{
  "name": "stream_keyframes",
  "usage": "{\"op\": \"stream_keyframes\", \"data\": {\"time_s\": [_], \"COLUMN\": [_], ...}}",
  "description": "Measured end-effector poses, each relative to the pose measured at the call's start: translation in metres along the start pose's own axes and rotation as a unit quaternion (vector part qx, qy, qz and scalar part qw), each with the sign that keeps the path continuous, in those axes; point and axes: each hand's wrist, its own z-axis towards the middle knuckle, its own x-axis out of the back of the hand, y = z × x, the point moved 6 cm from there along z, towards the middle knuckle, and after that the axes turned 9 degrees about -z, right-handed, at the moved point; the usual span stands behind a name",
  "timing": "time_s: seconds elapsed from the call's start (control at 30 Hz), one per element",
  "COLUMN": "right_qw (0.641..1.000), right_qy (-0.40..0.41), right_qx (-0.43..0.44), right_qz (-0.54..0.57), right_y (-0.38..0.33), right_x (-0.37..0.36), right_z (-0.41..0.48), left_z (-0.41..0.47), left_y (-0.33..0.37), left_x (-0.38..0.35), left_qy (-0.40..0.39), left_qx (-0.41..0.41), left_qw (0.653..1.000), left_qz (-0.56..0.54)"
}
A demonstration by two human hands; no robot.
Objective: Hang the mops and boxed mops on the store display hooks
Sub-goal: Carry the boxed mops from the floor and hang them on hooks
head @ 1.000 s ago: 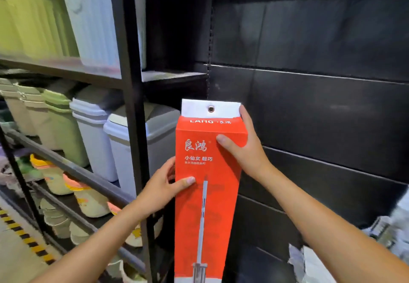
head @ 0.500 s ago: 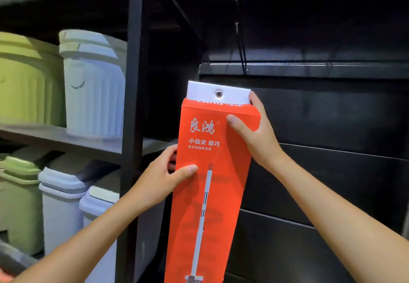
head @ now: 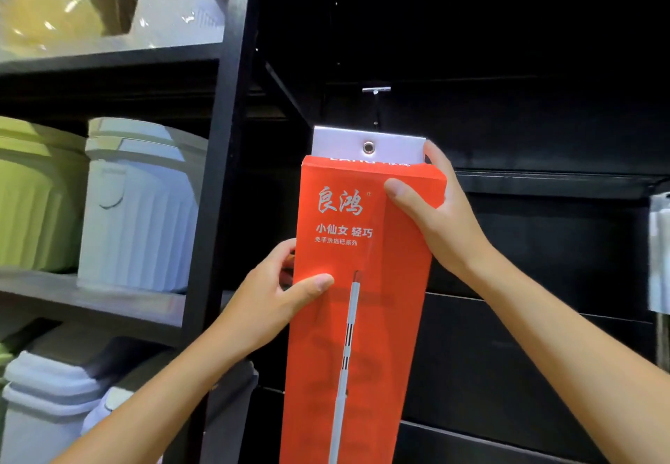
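A tall orange boxed mop [head: 362, 318] stands upright in front of a black slat wall [head: 525, 355]. Its white top tab [head: 340, 141] has a metal eyelet [head: 368, 147]. My left hand [head: 275, 293] grips the box's left edge, thumb across the front. My right hand [head: 435, 220] holds the upper right corner, thumb on the front and fingers behind. A metal display hook [head: 377, 91] juts from the wall just above the tab; the eyelet sits a little below the hook's tip.
A black shelf post [head: 224, 173] stands left of the box. Its shelves carry green and pale grey plastic bins [head: 141, 206] and lidded bins [head: 47, 398] lower down. A pale item [head: 658, 253] hangs at the right edge.
Both hands have raised the boxed mop along the wall, and my view has tilted up. The hook has come into view and the eyelet is now close under it.
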Motion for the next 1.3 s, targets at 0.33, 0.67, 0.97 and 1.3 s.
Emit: {"op": "stream_keyframes", "data": {"time_s": [0.33, 0.67, 0.97, 1.3], "right_qw": [0.996, 0.994, 0.992, 0.993], "right_qy": [-0.007, 0.011, 0.012, 0.018], "right_qx": [0.003, -0.006, -0.019, -0.078], "right_qz": [-0.091, -0.113, -0.124, -0.088], "right_y": [-0.028, -0.019, -0.016, 0.026], "right_x": [0.019, 0.023, 0.019, 0.01], "right_z": [0.042, 0.046, 0.054, 0.059], "left_z": [0.038, 0.048, 0.052, 0.055], "left_y": [0.021, 0.012, 0.003, -0.024], "left_x": [-0.005, -0.013, -0.011, -0.023], "left_qy": [-0.004, -0.024, -0.015, 0.024], "left_qx": [0.016, 0.028, 0.017, 0.059], "left_qw": [0.997, 0.995, 0.991, 0.982], "left_qz": [-0.071, -0.091, -0.135, -0.175]}}
